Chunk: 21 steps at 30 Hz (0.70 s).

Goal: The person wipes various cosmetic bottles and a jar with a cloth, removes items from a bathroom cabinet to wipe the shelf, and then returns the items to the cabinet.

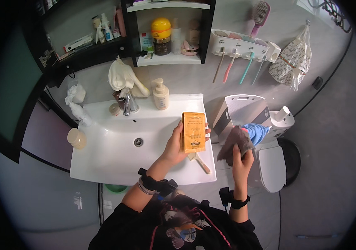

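My left hand [175, 144] grips a yellow-orange printed packet [193, 131] above the right side of the white sink [112, 159]. The packet stands nearly upright and bears writing. Below it, a small brush-like tool with a wooden handle [203, 164] lies on the sink's right ledge; part of its pale head is hidden by my left hand. Out past the sink's right edge, my right hand [243, 160] pinches a grey-brown cloth [235, 145]. A blue cloth [257, 133] shows right behind the grey one; whether they are joined I cannot tell.
A cream pump bottle [161, 95] stands by the chrome faucet [129, 104]. On the left ledge is a cream jar [76, 138]. A white-grey basket [243, 107] and a toilet [271, 168] are at right. Toothbrushes hang from a wall holder [240, 43] beside open shelves [171, 61].
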{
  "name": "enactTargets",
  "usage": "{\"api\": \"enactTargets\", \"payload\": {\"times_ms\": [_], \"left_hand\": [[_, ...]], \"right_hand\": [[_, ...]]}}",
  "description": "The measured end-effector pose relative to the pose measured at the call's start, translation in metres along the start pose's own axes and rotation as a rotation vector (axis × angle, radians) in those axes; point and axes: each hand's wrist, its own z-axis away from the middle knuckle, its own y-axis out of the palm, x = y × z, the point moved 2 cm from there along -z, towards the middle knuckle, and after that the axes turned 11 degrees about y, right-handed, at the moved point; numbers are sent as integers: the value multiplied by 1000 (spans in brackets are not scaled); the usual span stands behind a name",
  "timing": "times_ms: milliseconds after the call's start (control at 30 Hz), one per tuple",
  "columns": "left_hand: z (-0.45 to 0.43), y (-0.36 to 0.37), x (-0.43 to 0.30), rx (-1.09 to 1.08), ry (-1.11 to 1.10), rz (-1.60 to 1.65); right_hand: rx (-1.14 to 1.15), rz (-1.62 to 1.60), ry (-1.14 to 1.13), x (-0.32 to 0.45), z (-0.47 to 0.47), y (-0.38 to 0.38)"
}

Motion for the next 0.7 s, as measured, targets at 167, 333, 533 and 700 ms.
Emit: {"api": "enactTargets", "payload": {"times_ms": [167,333,533,700], "left_hand": [[21,10,-1,37,49,32],[36,11,2,-45,151,-99],[41,-7,-9,-96,294,-71],[44,-6,-13,-79,280,136]], "right_hand": [[-75,240,-442,40,5,40],[204,364,-630,51,25,91],[332,378,-656,38,50,109],[380,401,-634,35,56,110]]}}
